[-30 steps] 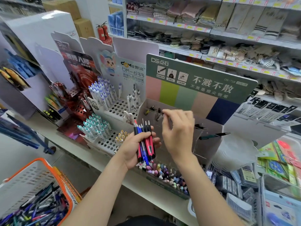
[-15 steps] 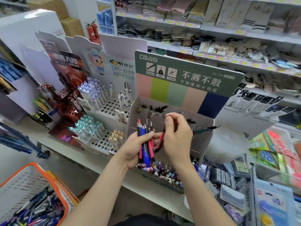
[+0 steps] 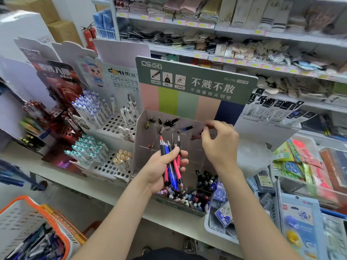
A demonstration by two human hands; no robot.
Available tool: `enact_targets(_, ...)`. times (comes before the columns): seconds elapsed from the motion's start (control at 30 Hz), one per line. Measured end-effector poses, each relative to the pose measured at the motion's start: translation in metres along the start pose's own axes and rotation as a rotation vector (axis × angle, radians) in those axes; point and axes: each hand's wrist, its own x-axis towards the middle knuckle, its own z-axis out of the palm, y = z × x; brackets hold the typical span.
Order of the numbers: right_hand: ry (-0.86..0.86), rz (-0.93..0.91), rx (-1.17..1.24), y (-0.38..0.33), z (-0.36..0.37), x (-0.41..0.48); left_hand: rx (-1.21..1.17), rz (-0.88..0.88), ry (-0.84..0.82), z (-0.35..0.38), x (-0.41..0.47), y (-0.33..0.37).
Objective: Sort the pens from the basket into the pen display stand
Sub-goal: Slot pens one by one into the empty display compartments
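1. The right grip is closed in a fingertip pinch on one dark-red pen. A light pinch like this likely lets the tip be steered into a narrow slot.
2. Directly beneath that grip is the pen display stand, a grey card box divided into slots. The pinched pen hangs over its upper right slots and is not yet seated.
3. Just left of the right grip, one blue pen leans in a slot. Further left are the dark pens, perhaps six, though blur makes that count unsure.
4. Below and left of the right grip, the left grip is wrapped round a bundle of pens. They stand upright, with five tips above the thumb. It seems to be a ready supply, kept near so one can be drawn at a time.
5. Far down-left of the left grip, beyond the bench, the basket holds many more pens, so much sorting remains.
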Motion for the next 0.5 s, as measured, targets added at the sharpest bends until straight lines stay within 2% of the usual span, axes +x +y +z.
enact_targets(0.07,0.053,0.001,-0.083,-0.006,-0.004,-0.006,0.024,0.009,0.014,0.002,0.000,-0.002)
enact_targets(0.13,0.087,-0.122,-0.107,-0.015,-0.008,-0.017,0.025,0.027,0.014,0.004,-0.001,-0.002)
enact_targets(0.2,-0.011,-0.190,-0.037,-0.027,-0.008,-0.031,0.050,0.047,-0.011,0.003,0.000,-0.002)
enact_targets(0.27,-0.162,-0.074,0.087,-0.040,-0.004,-0.044,0.090,0.063,-0.056,0.003,0.000,-0.002)
enact_targets(0.33,-0.229,0.058,0.204,-0.043,-0.001,-0.050,0.118,0.067,-0.091,0.003,-0.001,-0.001)
enact_targets(0.43,-0.185,0.154,0.288,-0.047,-0.006,-0.042,0.114,0.052,-0.105,0.001,-0.002,-0.001)
enact_targets(0.5,-0.037,0.162,0.338,-0.049,-0.016,-0.030,0.084,0.020,-0.088,0.000,0.000,-0.003)
